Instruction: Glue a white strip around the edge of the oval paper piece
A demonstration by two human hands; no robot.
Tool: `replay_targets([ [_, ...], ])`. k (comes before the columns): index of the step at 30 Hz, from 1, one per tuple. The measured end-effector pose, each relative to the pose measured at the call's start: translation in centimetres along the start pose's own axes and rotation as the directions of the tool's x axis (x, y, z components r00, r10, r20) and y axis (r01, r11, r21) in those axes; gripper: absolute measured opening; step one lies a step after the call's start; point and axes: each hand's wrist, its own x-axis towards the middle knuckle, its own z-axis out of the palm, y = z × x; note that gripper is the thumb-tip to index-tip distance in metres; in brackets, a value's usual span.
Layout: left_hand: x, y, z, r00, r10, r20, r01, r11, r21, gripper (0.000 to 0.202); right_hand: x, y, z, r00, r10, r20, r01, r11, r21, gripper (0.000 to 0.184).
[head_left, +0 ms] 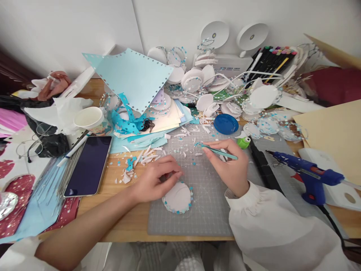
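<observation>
My right hand (pixel 231 163) grips a pair of teal tweezers (pixel 218 151), their tips pointing left over the grey cutting mat (pixel 208 210). A small blue bit seems to be at the tips, too small to be sure. Below my left hand (pixel 159 177) lies a round white disc (pixel 177 197) edged with small blue and white pieces. The fingers of that hand are curled, with thumb and fingertips close together at the disc's upper edge; what is between them, if anything, is hidden. White scraps and tiny blue star pieces (pixel 194 163) are scattered on the mat.
A blue glue gun (pixel 313 175) lies at right, near a small green bottle (pixel 244 142) and a blue round lid (pixel 225 124). At left are a phone (pixel 88 165) and a paper cup (pixel 91 119). Decorated white discs (pixel 193 81) crowd the back.
</observation>
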Motion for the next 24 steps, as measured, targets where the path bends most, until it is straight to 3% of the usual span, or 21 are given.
replay_targets([
  [4,0.2,0.1,-0.1,0.986,-0.101,-0.131,0.095,0.994,-0.051,0.022,0.0,-0.3,0.0,0.997,0.035,0.064,-0.037,0.999,0.023,0.009],
  [8,0.3,-0.2,-0.2,0.968,-0.163,-0.189,0.146,0.984,-0.099,0.022,-0.2,-0.1,0.3,0.994,0.025,0.11,-0.029,0.999,0.031,0.007],
  [24,0.2,-0.1,0.0,0.962,-0.195,-0.192,0.17,0.975,-0.142,0.027,-0.6,1.3,1.8,0.985,0.006,0.174,0.014,0.994,-0.112,0.004],
])
